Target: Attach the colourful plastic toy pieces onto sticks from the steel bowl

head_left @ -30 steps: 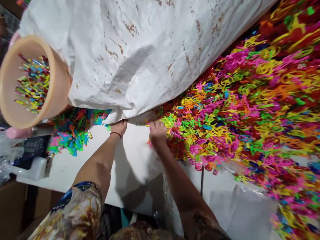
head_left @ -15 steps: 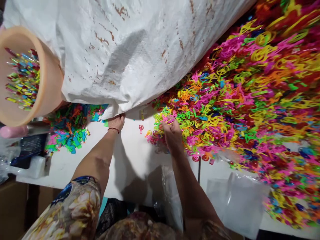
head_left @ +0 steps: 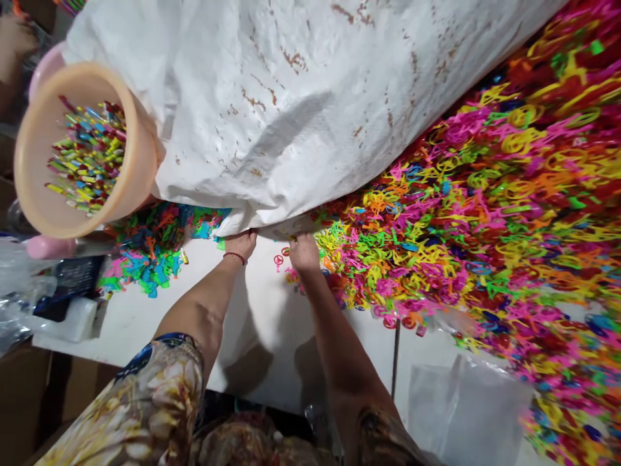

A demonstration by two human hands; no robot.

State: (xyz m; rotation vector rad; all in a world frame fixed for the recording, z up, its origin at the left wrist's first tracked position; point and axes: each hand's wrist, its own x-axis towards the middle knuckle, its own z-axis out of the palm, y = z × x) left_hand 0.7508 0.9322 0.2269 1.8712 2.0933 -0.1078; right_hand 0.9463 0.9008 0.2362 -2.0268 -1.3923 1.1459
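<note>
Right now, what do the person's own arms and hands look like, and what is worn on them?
Both hands are bare, with no gloves. The left hand has a thin red string bracelet at the wrist, and a short sleeve with a floral print in cream, yellow and blue covers the upper arm. The right hand wears nothing visible; a patterned sleeve edge shows near the elbow. Both forearms are bare.

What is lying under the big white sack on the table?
Under the white sack, small colourful plastic pieces spill out at its right edge, and more at its left. Both hands touch its lower edge. How far the pieces reach beneath is covered.
</note>
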